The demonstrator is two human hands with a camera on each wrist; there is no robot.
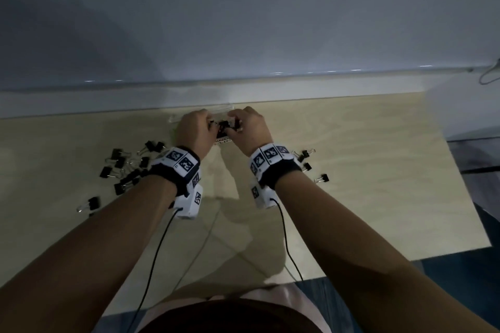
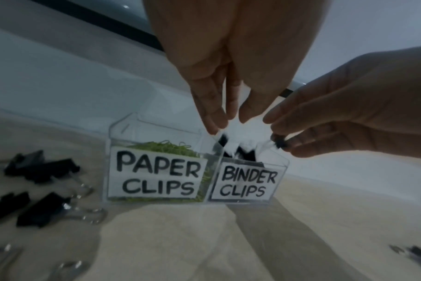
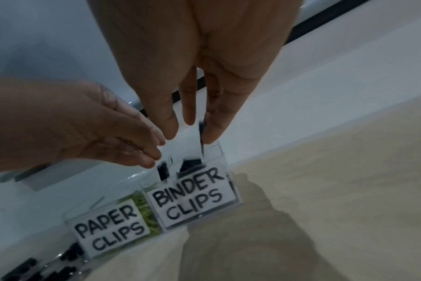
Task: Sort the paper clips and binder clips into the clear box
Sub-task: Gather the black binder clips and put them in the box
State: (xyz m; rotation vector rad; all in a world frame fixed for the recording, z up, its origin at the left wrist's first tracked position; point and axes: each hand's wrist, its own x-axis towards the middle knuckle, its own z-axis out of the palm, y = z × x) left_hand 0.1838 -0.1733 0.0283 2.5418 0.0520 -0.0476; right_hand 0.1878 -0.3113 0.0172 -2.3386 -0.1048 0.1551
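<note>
clear box (image 2: 156, 199) (two labelled compartments) holds both clips.

I had one clear box (image 2: 156, 133) with two labelled compartments, and over a dozen loose binder clips (image 1: 119, 162).

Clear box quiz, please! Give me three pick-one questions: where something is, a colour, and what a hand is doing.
1. Where are the paper clips?
A) in the PAPER CLIPS side of the clear box
B) scattered on the floor
C) in a hand

2. What colour are the loose binder clips?
A) red
B) white
C) black

3. What is the right hand doing?
A) lying flat
B) pinching a binder clip
C) making an empty fist

Answers: A, green clips fill the labelled side; C, all those on the table look black; B, fingertips pinch one above the BINDER CLIPS side.
</note>
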